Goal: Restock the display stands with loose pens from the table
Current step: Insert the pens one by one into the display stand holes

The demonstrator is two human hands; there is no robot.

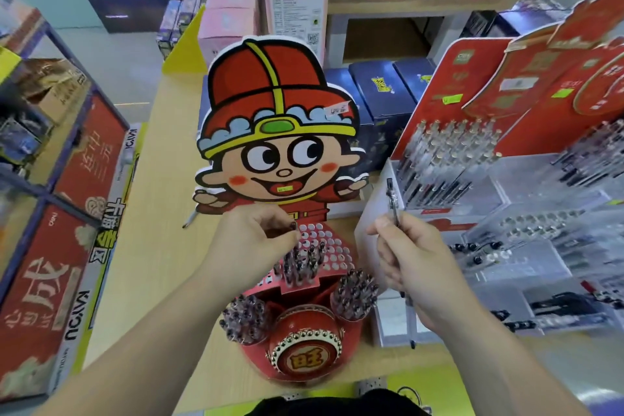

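Centre frame, over the red display stand point(305, 361), the left hand point(250, 243) has its grip pinched on a dark pen point(293, 226) at the hole grid point(332, 246); the right hand point(415, 257) grips a spare pen point(392, 203) upright. Next, likely an empty hole for it. Mid-left, one loose pen point(190, 219) waits on the worktop point(152, 246)

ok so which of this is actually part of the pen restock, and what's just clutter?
Job: right hand gripping a clear pen; left hand pinching a pen end; cartoon display stand; loose pen on the table; acrylic pen rack.
Lying about: blue boxes; pink boxes; red boxed sets.
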